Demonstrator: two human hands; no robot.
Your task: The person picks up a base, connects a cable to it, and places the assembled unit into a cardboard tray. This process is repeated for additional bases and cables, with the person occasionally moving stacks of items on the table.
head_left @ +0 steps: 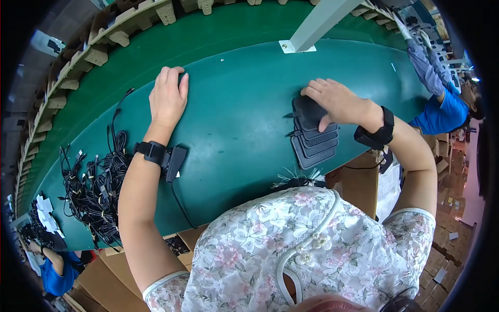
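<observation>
My right hand [340, 104] lies over a small stack of flat black rectangular pads [316, 151], some with a mesh-like face. Its fingers curl at the far edge of the top pad [310, 112], and the thumb presses on the near side. Short dark tabs stick out from the stack's left side. My left hand [169, 96] rests near the far edge of the green table [234, 125], holding nothing, its thumb a little apart from the fingers. A black strapped device sits on each wrist; a thin cable hangs from the left one.
Bundled black cables [101, 192] lie heaped left of my left forearm. A grey metal post [317, 26] is bolted at the table's far side. Beyond runs a green belt with moulded cardboard trays [125, 26]. People in blue work at far left and far right.
</observation>
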